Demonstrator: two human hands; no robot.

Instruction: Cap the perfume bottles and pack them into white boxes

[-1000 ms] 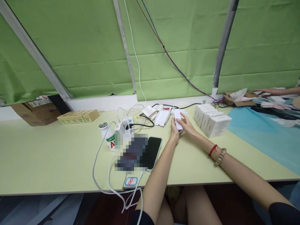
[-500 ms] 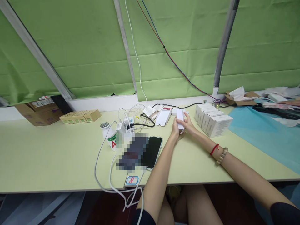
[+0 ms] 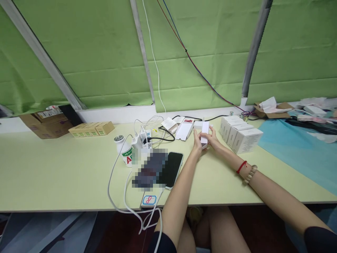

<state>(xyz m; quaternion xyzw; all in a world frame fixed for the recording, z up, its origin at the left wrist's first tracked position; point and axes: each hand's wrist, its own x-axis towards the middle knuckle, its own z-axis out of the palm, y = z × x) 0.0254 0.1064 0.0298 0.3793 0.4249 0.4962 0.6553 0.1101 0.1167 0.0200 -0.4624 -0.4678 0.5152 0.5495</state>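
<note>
A small white oblong box is held between both hands just above the pale green table. My left hand grips its left side, fingers closed on it. My right hand holds its right side, with a red string and a bead bracelet on that wrist. An opened flat white carton lies just left of the hands. A row of white boxes stands just right of them.
A dark phone, a blurred device, a small white bottle, a charger with white cables, brown cartons and a cardboard box lie to the left. A blue sheet covers the right. Green curtains hang behind.
Both hands have tilted the white box more upright and shifted it slightly right. Another person's arm at the far right is gone from view.
</note>
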